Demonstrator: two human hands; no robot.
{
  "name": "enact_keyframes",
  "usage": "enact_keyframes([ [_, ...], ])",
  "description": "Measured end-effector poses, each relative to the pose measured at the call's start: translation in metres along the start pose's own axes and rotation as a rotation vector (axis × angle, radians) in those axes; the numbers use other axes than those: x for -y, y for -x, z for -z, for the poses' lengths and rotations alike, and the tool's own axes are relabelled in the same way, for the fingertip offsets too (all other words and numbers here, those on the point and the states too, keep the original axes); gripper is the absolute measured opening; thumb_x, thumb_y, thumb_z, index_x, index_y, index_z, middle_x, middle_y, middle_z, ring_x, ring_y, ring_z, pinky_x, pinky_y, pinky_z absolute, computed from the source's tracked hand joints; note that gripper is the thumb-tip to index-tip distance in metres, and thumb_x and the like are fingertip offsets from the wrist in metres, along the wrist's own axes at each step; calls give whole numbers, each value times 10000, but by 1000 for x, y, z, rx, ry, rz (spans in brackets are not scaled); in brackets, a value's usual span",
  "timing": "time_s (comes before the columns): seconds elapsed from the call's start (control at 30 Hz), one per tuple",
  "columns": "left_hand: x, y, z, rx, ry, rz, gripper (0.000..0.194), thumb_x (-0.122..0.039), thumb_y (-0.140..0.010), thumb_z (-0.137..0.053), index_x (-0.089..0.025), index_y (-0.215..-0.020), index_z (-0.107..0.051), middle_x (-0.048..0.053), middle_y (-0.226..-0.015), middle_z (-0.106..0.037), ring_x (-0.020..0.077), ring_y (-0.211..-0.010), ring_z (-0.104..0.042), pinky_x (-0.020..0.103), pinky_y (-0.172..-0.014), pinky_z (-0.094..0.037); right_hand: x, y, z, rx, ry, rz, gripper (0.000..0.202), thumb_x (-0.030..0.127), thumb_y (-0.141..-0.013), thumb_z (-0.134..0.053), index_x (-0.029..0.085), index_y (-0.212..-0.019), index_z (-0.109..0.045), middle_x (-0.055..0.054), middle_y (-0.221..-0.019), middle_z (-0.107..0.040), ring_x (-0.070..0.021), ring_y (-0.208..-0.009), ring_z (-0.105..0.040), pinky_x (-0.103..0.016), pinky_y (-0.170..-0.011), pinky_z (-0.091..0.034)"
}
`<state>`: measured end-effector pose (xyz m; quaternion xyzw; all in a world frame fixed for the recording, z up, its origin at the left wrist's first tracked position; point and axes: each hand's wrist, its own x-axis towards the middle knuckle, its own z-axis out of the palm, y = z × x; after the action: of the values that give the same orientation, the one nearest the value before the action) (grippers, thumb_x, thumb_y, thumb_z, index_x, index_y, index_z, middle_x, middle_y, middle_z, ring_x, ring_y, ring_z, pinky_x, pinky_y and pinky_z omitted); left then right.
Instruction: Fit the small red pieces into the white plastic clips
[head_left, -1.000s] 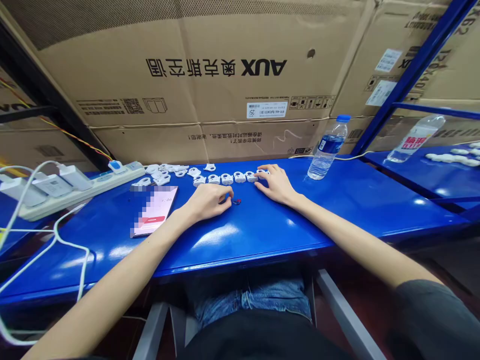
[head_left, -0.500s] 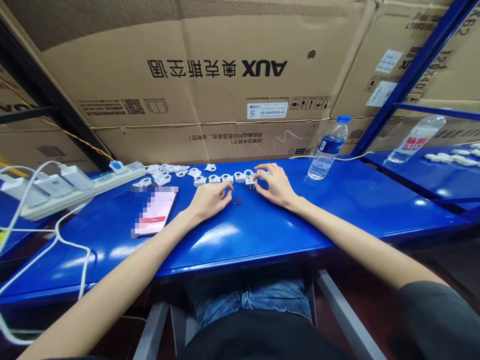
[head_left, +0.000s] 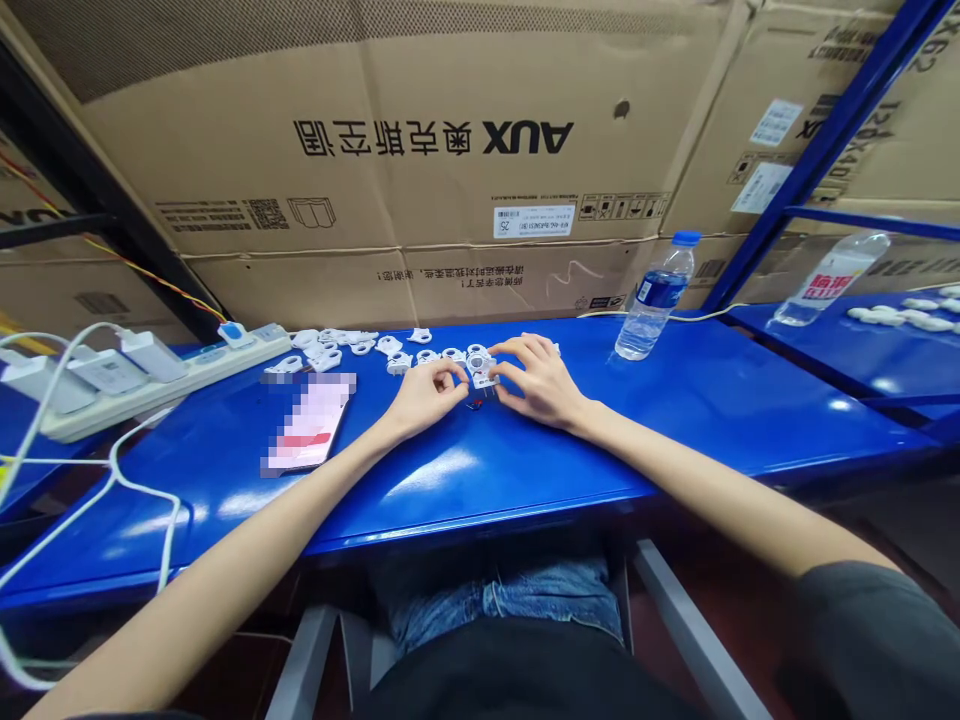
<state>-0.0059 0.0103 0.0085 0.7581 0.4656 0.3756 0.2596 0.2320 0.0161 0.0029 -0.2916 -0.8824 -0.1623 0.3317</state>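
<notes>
My right hand (head_left: 536, 378) grips a small white plastic part (head_left: 481, 366) between thumb and fingers. That part has a ring at its top and thin metal pins pointing down. Just left of it, my left hand (head_left: 431, 395) is closed, thumb and forefinger pressed together by the part's edge; whatever they pinch is too small to make out. A tiny red and dark piece (head_left: 475, 404) lies on the blue table (head_left: 480, 460) below the pins. Behind my left hand stand similar white ringed parts (head_left: 400, 363) in a row, partly hidden by my fingers.
More white parts (head_left: 326, 350) are heaped at the back left. A phone (head_left: 311, 425) lies left of my left arm, near a power strip (head_left: 180, 385) with chargers and white cables. A water bottle (head_left: 652, 305) stands at the back right, before large cardboard boxes (head_left: 420, 200).
My right hand has moved left and slightly nearer, bringing the white part from the row to my left fingertips. My left hand has shifted slightly right.
</notes>
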Motion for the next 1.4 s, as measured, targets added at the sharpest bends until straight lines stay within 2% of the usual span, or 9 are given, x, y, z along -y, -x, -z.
enact_keyframes([
  [0.9, -7, 3, -1, 1, 59, 6, 123, -293, -769, -647, -180, -807, -677, -70, -542, -472, 100, -530, -421, 247, -585, -348, -1, 0, -3, -55, -24, 48, 134, 213, -966, -617, 246, -1051, -715, -84, -1254, -727, -280, -1181, -610, -508, -1060, -443],
  [1.13, -9, 3, 2, -14, 73, -31, 121, -287, -777, -644, -182, -819, -686, -73, -535, -459, 100, -526, -410, 247, -578, -348, -8, 3, -6, -43, -5, -30, 123, 247, -982, -615, 227, -1056, -712, -93, -1284, -720, -289, -1181, -602, -496, -1054, -440],
  [1.4, 0, 2, 9, 42, -180, -174, 92, -238, -812, -613, -187, -824, -690, -75, -538, -469, 100, -533, -432, 250, -604, -352, -41, 2, -16, 10, -7, -297, 160, 267, -975, -616, 238, -1075, -738, -109, -1316, -683, -323, -1244, -552, -506, -1020, -441],
])
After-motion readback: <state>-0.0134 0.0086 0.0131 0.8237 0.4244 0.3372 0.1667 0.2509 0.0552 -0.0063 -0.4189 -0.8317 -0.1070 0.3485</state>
